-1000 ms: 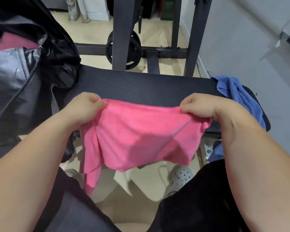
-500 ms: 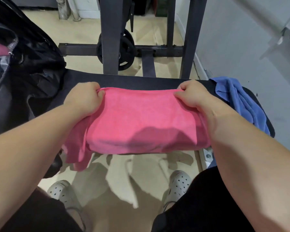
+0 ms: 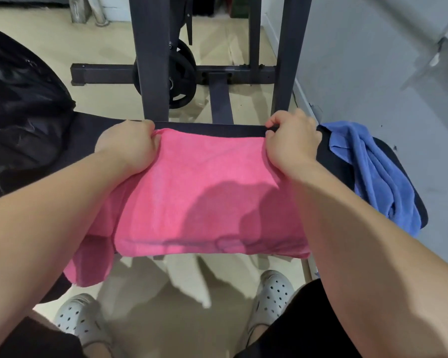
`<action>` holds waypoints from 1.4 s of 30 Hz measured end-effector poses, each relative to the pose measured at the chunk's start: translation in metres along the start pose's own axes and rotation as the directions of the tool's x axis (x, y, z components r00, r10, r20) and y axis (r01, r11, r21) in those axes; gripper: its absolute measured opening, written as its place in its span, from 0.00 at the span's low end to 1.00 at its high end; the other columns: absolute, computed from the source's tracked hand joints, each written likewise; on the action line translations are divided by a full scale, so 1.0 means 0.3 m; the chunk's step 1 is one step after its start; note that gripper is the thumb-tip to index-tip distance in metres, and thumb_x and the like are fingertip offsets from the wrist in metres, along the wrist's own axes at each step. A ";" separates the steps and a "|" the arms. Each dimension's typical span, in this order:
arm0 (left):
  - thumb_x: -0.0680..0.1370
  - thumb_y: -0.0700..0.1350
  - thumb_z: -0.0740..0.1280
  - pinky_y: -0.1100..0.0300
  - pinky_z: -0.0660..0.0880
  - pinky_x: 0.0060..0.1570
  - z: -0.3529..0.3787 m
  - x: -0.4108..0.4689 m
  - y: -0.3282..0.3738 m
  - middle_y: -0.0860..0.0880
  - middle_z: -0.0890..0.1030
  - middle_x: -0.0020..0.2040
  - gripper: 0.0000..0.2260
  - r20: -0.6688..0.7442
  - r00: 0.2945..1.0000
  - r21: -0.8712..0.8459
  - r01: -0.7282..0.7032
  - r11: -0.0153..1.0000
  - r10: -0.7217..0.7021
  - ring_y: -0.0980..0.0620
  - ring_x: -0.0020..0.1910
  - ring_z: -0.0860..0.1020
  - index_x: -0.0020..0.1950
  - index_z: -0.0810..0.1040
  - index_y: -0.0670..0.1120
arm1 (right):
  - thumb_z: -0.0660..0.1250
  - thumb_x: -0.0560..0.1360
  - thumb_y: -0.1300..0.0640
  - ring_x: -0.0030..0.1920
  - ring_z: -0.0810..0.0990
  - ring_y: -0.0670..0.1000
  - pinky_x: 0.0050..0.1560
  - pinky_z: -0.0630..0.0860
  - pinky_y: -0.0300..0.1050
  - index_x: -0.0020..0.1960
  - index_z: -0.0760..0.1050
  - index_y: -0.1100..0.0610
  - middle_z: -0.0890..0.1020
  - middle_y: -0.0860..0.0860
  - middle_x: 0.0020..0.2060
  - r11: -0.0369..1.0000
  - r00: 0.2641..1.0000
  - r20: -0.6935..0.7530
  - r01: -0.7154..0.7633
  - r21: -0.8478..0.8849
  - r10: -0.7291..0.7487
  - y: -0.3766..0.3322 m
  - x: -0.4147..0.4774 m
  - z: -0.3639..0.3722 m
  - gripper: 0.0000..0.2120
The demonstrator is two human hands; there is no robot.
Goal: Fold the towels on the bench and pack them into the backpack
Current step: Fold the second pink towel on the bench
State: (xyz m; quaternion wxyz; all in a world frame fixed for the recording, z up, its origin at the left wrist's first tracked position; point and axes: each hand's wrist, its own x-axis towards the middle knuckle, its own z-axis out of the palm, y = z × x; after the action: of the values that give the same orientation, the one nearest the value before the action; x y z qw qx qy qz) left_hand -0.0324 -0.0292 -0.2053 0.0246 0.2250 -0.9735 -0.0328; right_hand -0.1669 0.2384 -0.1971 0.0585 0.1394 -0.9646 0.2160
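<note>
A pink towel [image 3: 204, 192] lies spread across the black bench [image 3: 212, 129], its near edge hanging over the bench's front. My left hand [image 3: 130, 146] pinches its far left corner and my right hand [image 3: 291, 140] pinches its far right corner, both near the bench's far edge. A loose flap of the towel droops at the lower left under my left forearm. A crumpled blue towel [image 3: 373, 171] lies on the bench's right end. The black backpack [image 3: 18, 104] stands at the left; its opening is out of view.
Behind the bench stand dark rack uprights [image 3: 150, 55] with a weight plate [image 3: 181, 76] on the floor frame. A grey wall [image 3: 378, 60] runs along the right. My legs and white clogs [image 3: 272, 298] are below the bench's front edge.
Both hands carried the pink towel from the air forward and down onto the bench, and its far edge now lies near the bench's back edge.
</note>
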 end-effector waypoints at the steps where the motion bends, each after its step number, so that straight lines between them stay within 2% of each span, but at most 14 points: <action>1: 0.83 0.52 0.55 0.51 0.68 0.38 0.008 -0.009 0.001 0.44 0.74 0.42 0.12 -0.017 1.000 0.022 0.000 1.000 0.001 0.41 0.40 0.71 0.48 0.71 0.45 | 0.65 0.79 0.55 0.61 0.70 0.58 0.53 0.59 0.50 0.56 0.80 0.47 0.75 0.52 0.58 1.000 1.000 -0.027 0.008 -0.027 -0.009 -0.012 -0.019 -0.003 0.09; 4: 0.83 0.51 0.56 0.48 0.68 0.41 0.013 -0.039 0.011 0.38 0.77 0.51 0.12 -0.092 0.996 0.084 -0.008 0.996 0.016 0.37 0.47 0.75 0.54 0.71 0.44 | 0.65 0.78 0.49 0.58 0.73 0.59 0.55 0.66 0.51 0.54 0.80 0.49 0.77 0.52 0.55 0.994 0.996 -0.020 0.084 -0.070 -0.086 -0.062 -0.063 -0.028 0.08; 6: 0.83 0.50 0.57 0.44 0.69 0.46 -0.008 -0.067 0.036 0.38 0.76 0.56 0.12 -0.119 0.992 0.148 -0.027 0.989 0.045 0.35 0.54 0.74 0.59 0.72 0.43 | 0.64 0.78 0.46 0.53 0.78 0.59 0.50 0.73 0.51 0.50 0.80 0.51 0.80 0.52 0.49 0.985 0.987 0.121 0.122 -0.118 -0.108 -0.088 -0.086 -0.050 0.11; 7: 0.83 0.50 0.57 0.43 0.69 0.49 -0.023 -0.087 0.058 0.39 0.75 0.57 0.13 -0.130 0.989 0.163 -0.043 0.986 0.065 0.35 0.55 0.73 0.61 0.73 0.43 | 0.63 0.78 0.44 0.53 0.78 0.59 0.49 0.74 0.51 0.51 0.80 0.51 0.81 0.52 0.49 0.979 0.977 0.188 0.132 -0.156 -0.102 -0.095 -0.103 -0.059 0.13; 9: 0.83 0.50 0.55 0.43 0.70 0.51 -0.047 -0.135 0.115 0.40 0.75 0.58 0.14 -0.138 0.984 0.139 -0.089 0.986 0.108 0.36 0.56 0.72 0.62 0.73 0.44 | 0.61 0.77 0.37 0.59 0.74 0.59 0.53 0.72 0.54 0.59 0.77 0.51 0.77 0.53 0.57 0.953 0.963 0.251 0.161 -0.258 -0.095 -0.097 -0.144 -0.067 0.21; 11: 0.83 0.52 0.54 0.42 0.71 0.55 -0.052 -0.190 0.178 0.41 0.74 0.60 0.17 -0.080 0.987 0.057 -0.132 0.990 0.136 0.36 0.58 0.72 0.64 0.72 0.44 | 0.56 0.77 0.31 0.66 0.70 0.62 0.63 0.68 0.60 0.69 0.71 0.51 0.72 0.56 0.66 0.930 0.950 0.311 0.149 -0.335 -0.041 -0.086 -0.175 -0.061 0.31; 13: 0.81 0.58 0.52 0.41 0.69 0.64 -0.033 -0.234 0.225 0.41 0.72 0.68 0.24 0.054 0.989 0.007 -0.140 0.990 0.140 0.37 0.65 0.69 0.70 0.69 0.46 | 0.48 0.76 0.26 0.75 0.60 0.69 0.72 0.56 0.70 0.79 0.59 0.49 0.61 0.59 0.77 0.931 0.909 0.409 0.084 -0.356 0.075 -0.067 -0.186 -0.042 0.39; 15: 0.80 0.66 0.49 0.38 0.60 0.73 0.006 -0.260 0.235 0.42 0.60 0.79 0.32 0.188 0.976 0.037 -0.119 0.992 0.110 0.38 0.75 0.61 0.79 0.60 0.48 | 0.43 0.76 0.24 0.79 0.45 0.72 0.73 0.44 0.76 0.82 0.45 0.46 0.45 0.59 0.82 0.935 0.863 0.478 0.020 -0.355 0.163 -0.040 -0.192 -0.008 0.42; 18: 0.75 0.74 0.42 0.34 0.45 0.76 0.061 -0.271 0.210 0.47 0.42 0.83 0.41 0.228 0.971 0.034 -0.087 0.996 0.077 0.42 0.81 0.44 0.82 0.44 0.53 | 0.40 0.74 0.22 0.77 0.35 0.72 0.73 0.37 0.76 0.82 0.36 0.43 0.34 0.59 0.80 0.936 0.869 0.474 0.038 -0.349 0.141 0.003 -0.203 0.040 0.43; 21: 0.70 0.79 0.40 0.31 0.40 0.74 0.080 -0.249 0.200 0.48 0.38 0.82 0.44 0.229 0.971 0.006 -0.077 0.997 0.073 0.41 0.81 0.39 0.81 0.40 0.57 | 0.39 0.71 0.20 0.78 0.33 0.70 0.72 0.34 0.75 0.81 0.36 0.41 0.34 0.57 0.80 0.940 0.898 0.433 0.080 -0.333 0.077 0.041 -0.183 0.060 0.45; 25: 0.69 0.81 0.41 0.29 0.39 0.73 0.082 -0.189 0.226 0.48 0.37 0.82 0.46 0.242 0.967 0.006 -0.083 0.997 0.079 0.40 0.80 0.38 0.81 0.39 0.58 | 0.41 0.70 0.19 0.79 0.34 0.67 0.73 0.33 0.73 0.81 0.39 0.39 0.36 0.55 0.81 0.946 0.911 0.413 0.124 -0.300 0.011 0.083 -0.123 0.058 0.45; 36: 0.70 0.80 0.42 0.30 0.38 0.74 0.105 -0.043 0.297 0.48 0.40 0.82 0.46 0.230 0.970 0.008 -0.086 0.996 0.082 0.40 0.80 0.39 0.82 0.41 0.58 | 0.42 0.71 0.20 0.80 0.35 0.63 0.74 0.34 0.72 0.81 0.43 0.38 0.42 0.51 0.82 0.957 0.929 0.370 0.103 -0.272 0.006 0.146 -0.004 0.073 0.43; 39: 0.72 0.78 0.43 0.32 0.39 0.75 0.106 -0.056 0.295 0.47 0.43 0.83 0.44 0.184 0.979 -0.009 -0.093 0.996 0.093 0.40 0.81 0.42 0.82 0.45 0.56 | 0.42 0.72 0.21 0.80 0.37 0.64 0.74 0.33 0.72 0.82 0.44 0.39 0.43 0.52 0.82 0.952 0.937 0.349 0.103 -0.289 0.004 0.144 -0.013 0.073 0.42; 42: 0.78 0.69 0.50 0.35 0.48 0.76 0.083 -0.094 0.298 0.43 0.57 0.81 0.36 0.022 0.988 -0.043 -0.149 0.988 0.150 0.39 0.79 0.54 0.81 0.58 0.51 | 0.41 0.76 0.25 0.80 0.39 0.64 0.74 0.33 0.73 0.82 0.46 0.40 0.45 0.56 0.82 0.961 0.947 0.322 0.090 -0.262 -0.001 0.112 -0.025 0.051 0.38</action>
State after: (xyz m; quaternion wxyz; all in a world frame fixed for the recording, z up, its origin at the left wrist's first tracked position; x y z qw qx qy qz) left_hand -0.0476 0.0646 -0.2243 0.0194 0.1504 -0.9870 -0.0536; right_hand -0.1704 0.2628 -0.2258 -0.0745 0.1856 -0.9783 0.0540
